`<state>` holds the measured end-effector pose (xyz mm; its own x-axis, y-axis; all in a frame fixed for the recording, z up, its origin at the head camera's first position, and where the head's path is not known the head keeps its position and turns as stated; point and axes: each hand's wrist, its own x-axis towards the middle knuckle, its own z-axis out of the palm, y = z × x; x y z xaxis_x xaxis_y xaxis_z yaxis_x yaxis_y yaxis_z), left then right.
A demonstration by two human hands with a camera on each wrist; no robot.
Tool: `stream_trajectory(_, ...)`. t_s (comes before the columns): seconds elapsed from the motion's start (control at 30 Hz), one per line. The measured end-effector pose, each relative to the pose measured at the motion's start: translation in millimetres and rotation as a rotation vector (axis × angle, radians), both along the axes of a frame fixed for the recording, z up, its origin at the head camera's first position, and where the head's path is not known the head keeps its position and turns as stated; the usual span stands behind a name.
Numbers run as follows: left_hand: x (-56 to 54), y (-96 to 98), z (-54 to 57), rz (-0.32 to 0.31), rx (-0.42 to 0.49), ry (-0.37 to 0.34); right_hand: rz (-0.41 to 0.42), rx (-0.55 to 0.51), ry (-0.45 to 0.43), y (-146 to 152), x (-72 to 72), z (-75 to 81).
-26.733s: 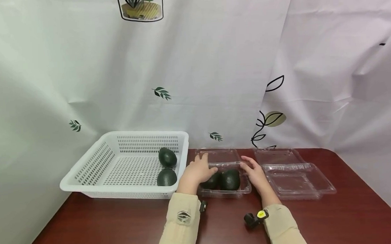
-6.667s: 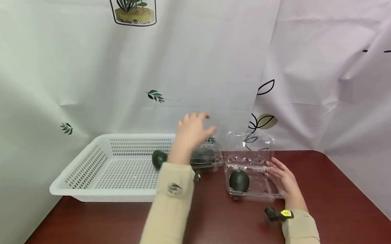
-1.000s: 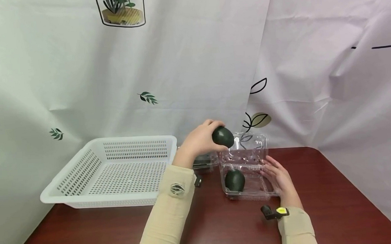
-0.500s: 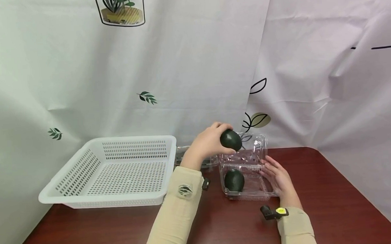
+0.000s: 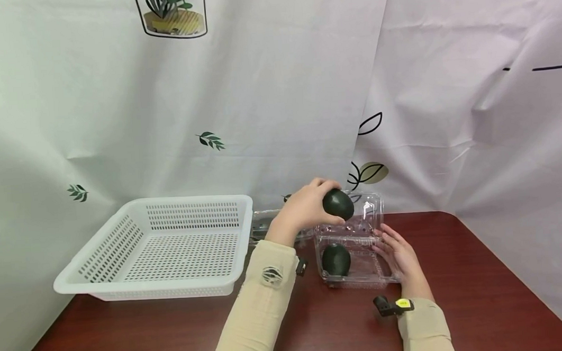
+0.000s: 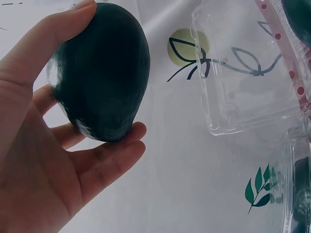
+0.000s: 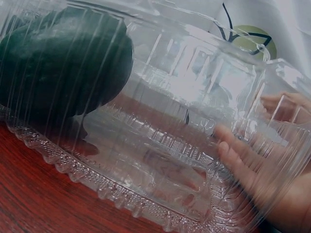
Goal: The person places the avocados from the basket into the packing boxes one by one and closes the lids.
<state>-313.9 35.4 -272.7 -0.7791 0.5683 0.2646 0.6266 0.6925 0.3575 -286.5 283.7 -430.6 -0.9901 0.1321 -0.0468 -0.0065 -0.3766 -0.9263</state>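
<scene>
In the head view my left hand [image 5: 306, 210] grips a dark green avocado [image 5: 338, 205] above the clear plastic clamshell box [image 5: 368, 258]. The left wrist view shows thumb and fingers around this avocado [image 6: 104, 73], its narrow end downward. Another avocado [image 5: 336, 260] lies in the left half of the box, seen through the box wall in the right wrist view [image 7: 63, 63]. The box's lid [image 5: 371, 210] stands raised at the back. My right hand [image 5: 402, 256] rests against the box's right side with its fingers extended.
A white perforated plastic basket [image 5: 185, 255] with nothing in it stands at the left. Between basket and box, partly behind my left hand, is another clear clamshell [image 5: 263, 221]; dark contents show through it in the left wrist view. A printed cloth [image 5: 276, 91] hangs behind the table [image 5: 174, 329].
Over the last second my left hand has carried the avocado to the right and slightly down, over the box. The right hand stays in place. Earlier, avocados lay in the basket.
</scene>
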Motion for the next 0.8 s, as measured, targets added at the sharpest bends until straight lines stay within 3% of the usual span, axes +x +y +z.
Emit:
stream_trajectory(0.47, 4.2, 7.6, 0.1, -0.014, 0.001, 0.015, -0.010, 0.018, -0.018, -0.3, -0.6, 0.5)
stream_trajectory(0.8, 5.6, 24.9, 4.1, -0.034, -0.004, 0.041, -0.011, 0.031, -0.027, -1.0, 0.3, 1.2)
